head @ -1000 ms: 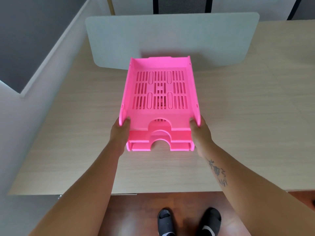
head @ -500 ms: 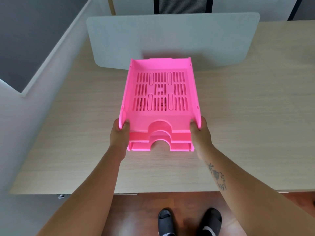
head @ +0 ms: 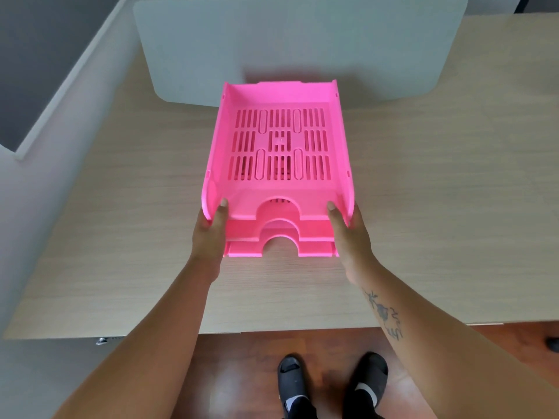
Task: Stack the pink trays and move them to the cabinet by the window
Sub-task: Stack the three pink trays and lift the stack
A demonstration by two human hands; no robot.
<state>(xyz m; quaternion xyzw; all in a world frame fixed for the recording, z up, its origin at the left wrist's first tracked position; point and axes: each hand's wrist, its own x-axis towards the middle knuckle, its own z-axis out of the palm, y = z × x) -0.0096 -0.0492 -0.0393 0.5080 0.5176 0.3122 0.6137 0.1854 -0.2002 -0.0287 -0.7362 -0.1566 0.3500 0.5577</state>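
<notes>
Both hands are on the pink trays [head: 279, 146] here, a stack of three sitting at the centre of the wooden bench [head: 438, 207], front edges stepped toward the person with the arched cut-outs lined up one above the other. The left hand [head: 210, 234] has its grip closed on the top tray's near-left corner at about 8 o'clock of the stack, thumb hooked inside the side wall, fingers wrapped outside. The right hand [head: 348, 234] mirrors it at about 4 o'clock, thumb inside the near-right wall, grip closed on the same tray. Whether the top tray sits fully seated on the one beneath, or just above it, cannot be told from here. At 12 o'clock, just behind the stack, a pale grey divider panel [head: 302, 40] stands upright across the bench. Down at 6 o'clock, past the bench edge, black shoes [head: 332, 385] on a reddish wooden floor [head: 242, 358].
</notes>
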